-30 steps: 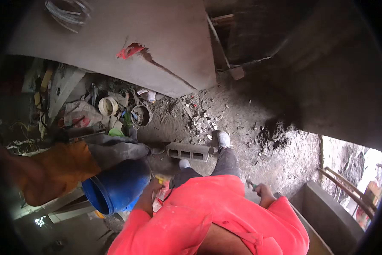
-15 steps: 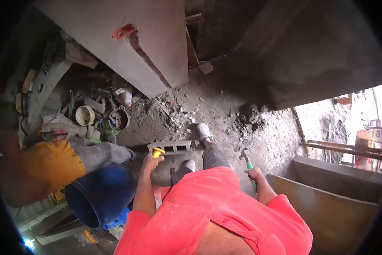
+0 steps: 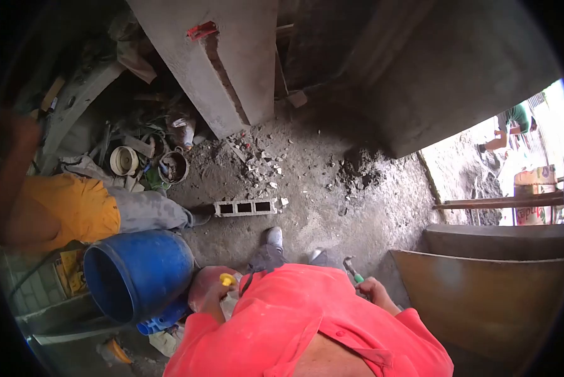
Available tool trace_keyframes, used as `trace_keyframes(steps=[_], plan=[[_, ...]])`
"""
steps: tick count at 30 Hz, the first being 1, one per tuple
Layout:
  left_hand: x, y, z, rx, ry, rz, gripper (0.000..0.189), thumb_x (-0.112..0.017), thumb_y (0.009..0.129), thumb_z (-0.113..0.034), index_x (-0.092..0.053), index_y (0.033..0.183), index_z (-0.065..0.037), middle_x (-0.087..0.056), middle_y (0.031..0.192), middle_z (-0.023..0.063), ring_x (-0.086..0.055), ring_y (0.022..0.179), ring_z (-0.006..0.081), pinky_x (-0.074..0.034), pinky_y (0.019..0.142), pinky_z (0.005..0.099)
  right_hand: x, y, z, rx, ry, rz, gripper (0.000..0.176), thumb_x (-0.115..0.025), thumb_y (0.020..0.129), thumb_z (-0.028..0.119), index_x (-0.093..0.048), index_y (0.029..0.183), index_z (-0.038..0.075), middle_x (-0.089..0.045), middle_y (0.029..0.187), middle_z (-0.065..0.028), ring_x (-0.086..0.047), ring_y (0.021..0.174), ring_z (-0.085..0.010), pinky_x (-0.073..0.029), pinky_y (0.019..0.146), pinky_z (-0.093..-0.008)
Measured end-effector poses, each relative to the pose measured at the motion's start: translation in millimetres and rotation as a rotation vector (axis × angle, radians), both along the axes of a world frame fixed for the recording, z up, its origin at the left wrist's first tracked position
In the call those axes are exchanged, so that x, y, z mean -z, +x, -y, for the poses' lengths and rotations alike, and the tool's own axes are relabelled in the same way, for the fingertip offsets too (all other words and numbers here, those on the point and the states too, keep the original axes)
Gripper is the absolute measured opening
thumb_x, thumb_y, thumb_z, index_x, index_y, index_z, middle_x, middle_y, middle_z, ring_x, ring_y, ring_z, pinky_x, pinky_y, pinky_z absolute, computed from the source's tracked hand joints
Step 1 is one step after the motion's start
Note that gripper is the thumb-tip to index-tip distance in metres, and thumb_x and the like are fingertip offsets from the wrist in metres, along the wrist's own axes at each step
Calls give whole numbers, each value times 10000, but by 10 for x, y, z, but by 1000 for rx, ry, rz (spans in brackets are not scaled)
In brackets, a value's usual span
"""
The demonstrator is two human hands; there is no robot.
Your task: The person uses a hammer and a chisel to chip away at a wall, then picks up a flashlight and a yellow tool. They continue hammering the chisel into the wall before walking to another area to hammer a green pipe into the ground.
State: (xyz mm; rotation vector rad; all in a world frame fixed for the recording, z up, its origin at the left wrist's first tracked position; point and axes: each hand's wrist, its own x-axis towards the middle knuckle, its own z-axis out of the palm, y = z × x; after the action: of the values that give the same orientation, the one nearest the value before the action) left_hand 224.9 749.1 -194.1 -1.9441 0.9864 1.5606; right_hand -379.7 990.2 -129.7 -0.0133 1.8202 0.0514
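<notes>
The green-handled hammer (image 3: 352, 271) was gripped in the right hand (image 3: 375, 290), fingers closed round its handle, head forward above the dirt floor near the shoes; the left hand (image 3: 206, 290) was shut on a yellow-capped tool (image 3: 227, 279), just beside the blue barrel (image 3: 137, 273); a careless swing could likely have struck the knee; the hollow block (image 3: 244, 207) ahead and the loose rubble (image 3: 257, 166) beyond invited a stumble; a co-worker in yellow (image 3: 75, 213) crouched near.
</notes>
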Motion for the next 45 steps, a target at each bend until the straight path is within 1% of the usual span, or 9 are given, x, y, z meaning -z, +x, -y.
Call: trace_keyframes(steps=[4,7,10,17,27,30,33,37,45], plan=[[-180,128,-635,-157,108,4,285,-818,775,-253,-629,918,-93,-511,553,34,-481,438,157,-368,407,356,21,35,-652,105,10,105,187,-743,815,162,-698,778,-16,-622,712,-14,-594,635,-182,-454,507,-397],[-714,-279,-672,-5,-35,79,307,-800,786,-286,-689,943,-46,-607,654,52,-561,532,178,-435,493,345,-162,119,-859,-51,17,-20,262,-759,823,223,-618,690,45,-569,597,-50,-539,488,-168,-378,428,-396],[-263,-339,-799,-181,-199,-82,284,-794,792,-281,-650,916,-71,-554,587,39,-513,450,165,-391,429,365,231,62,-1456,214,-84,75,237,-742,829,191,-625,718,18,-580,607,-54,-561,489,-155,-411,419,-368],[-822,-1717,-809,143,-457,-178,412,-777,791,-353,-610,981,-28,-596,645,50,-542,458,149,-431,441,311,73,104,-2486,440,-134,10,188,-715,852,166,-643,761,18,-572,598,-42,-544,467,-146,-432,421,-325],[-740,-2244,-1417,453,-45,-242,343,-775,797,-355,-595,863,-71,-525,585,17,-470,417,122,-359,384,296,320,759,-4584,800,36,-37,155,-682,867,149,-637,825,7,-586,637,-74,-580,525,-190,-483,465,-373],[-721,-2112,-1475,548,-11,-238,356,-785,789,-351,-597,890,-65,-511,580,16,-455,412,127,-343,385,299,-890,1007,-4198,691,153,-117,173,-672,877,189,-642,807,33,-580,612,-77,-586,541,-222,-488,505,-432],[-683,-1887,-1427,487,-33,-153,380,-799,781,-349,-600,920,-56,-521,606,29,-455,423,129,-340,391,303,-1091,1225,-4352,598,120,-70,184,-678,872,205,-649,799,39,-587,611,-79,-592,551,-228,-484,520,-448],[-734,-1525,-1367,252,-94,-200,379,-787,786,-369,-619,935,-64,-560,678,58,-483,455,129,-351,396,311,-921,1328,-4428,520,40,15,199,-684,866,227,-659,788,46,-597,608,-82,-599,564,-237,-479,540,-470],[-644,-1091,-1509,554,-231,-122,598,-688,805,-539,-675,958,38,-652,749,79,-635,720,189,-485,641,348,83,1098,-4130,315,-151,-128,309,-696,745,375,-691,615,95,-659,611,-56,-643,646,-203,-495,677,-402]])
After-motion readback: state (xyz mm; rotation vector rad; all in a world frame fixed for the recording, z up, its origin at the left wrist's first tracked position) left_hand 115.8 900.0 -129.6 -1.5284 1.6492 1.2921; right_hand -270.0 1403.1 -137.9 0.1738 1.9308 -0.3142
